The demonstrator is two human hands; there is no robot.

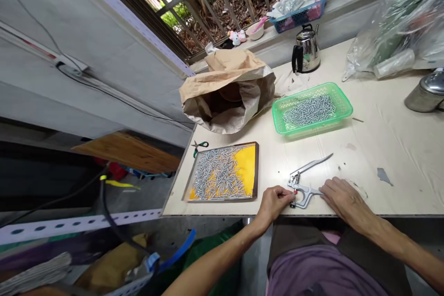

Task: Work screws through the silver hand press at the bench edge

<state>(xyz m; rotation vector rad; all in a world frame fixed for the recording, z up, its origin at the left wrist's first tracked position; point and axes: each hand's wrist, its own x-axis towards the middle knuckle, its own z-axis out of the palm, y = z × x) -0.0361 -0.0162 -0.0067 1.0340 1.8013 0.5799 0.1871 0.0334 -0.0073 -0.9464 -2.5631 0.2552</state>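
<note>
Hands are working at the near edge of the bench (381,148), either side of a metal hand press (305,180) lying flat on it. The left hand (275,201) is curling its fingers (289,198) together against the tool's near left end, at its head; whether they are pinching a small part there is too small to tell. The right hand (342,196) is resting palm down just right of the tool, fingers lying loosely together and touching its lower handle, while the upper handle is angling away to the far right. Left of the hands, a brown-framed yellow tray (248,166) is holding a spread of small metal pins. Farther back, a green basket (312,126) is holding more of them, beside an open paper sack (225,88). Small scissors (199,146) are lying at the tray's far left corner, and a steel kettle (306,49) is standing at the far side.
</note>
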